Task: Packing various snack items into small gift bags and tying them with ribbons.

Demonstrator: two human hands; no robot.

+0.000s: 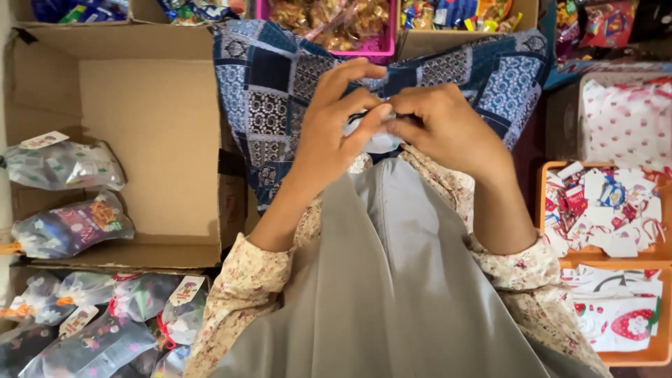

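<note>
grey cloth [392, 280], hands [392, 126] pinching small packet [378, 136]

Cardboard box [150, 133] left; orange trays [542, 210] right, perhaps holding tags.

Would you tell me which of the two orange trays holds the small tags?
The upper orange tray, nearer the right hand; the lower orange tray holds larger flat printed bags instead.

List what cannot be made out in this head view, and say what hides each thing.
- Small pale item: covered by the left hand and right hand; kind unclear.
- Pink tray: cut off by the top edge.
- Orange tray: cut off by the right edge.
</note>
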